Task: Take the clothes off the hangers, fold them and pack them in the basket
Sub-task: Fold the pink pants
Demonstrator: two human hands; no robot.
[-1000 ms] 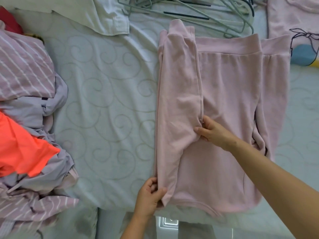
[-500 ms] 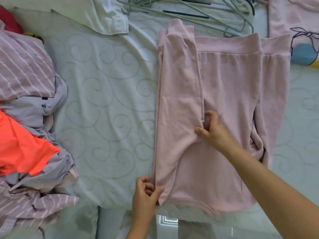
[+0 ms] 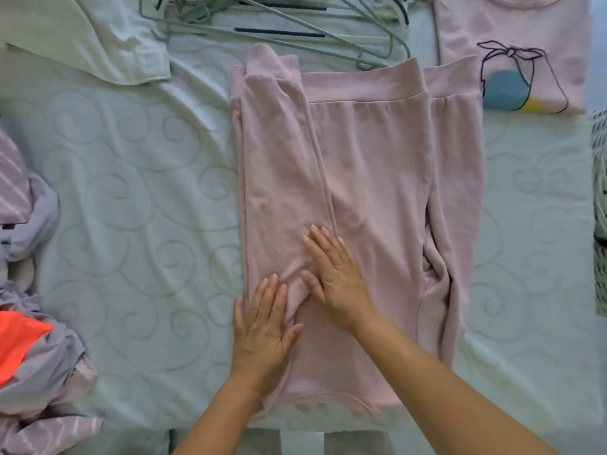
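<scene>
Head view: a pink sweatshirt [image 3: 368, 178] of soft, fleecy knit is lying flat on the bed [image 3: 138, 205], its ribbed hem band running across the far edge and its near edge reaching the mattress border. One sleeve is lying folded lengthwise over the body as a long, narrow panel; the other is trailing down the right side in loose creases. The left hand [image 3: 262, 326] is pressing palm-down on the near end of the folded sleeve, fingers straight and together, its grip fully open and holding nothing. The right hand [image 3: 335, 274] is lying flat just beside it, fingers spread across the sleeve's edge, its grip likewise open and holding nothing.

The bed cover is pale, quilted with raised swirl stitching. Thin grey wire hangers [image 3: 279, 31] are lying tangled beyond the sweatshirt. A white garment [image 3: 98, 44] is sitting at far left; a folded pink top [image 3: 512, 60] with an outlined print is resting at far right. A crumpled heap of striped, lilac and orange clothes [image 3: 33, 356] is occupying the left edge.
</scene>
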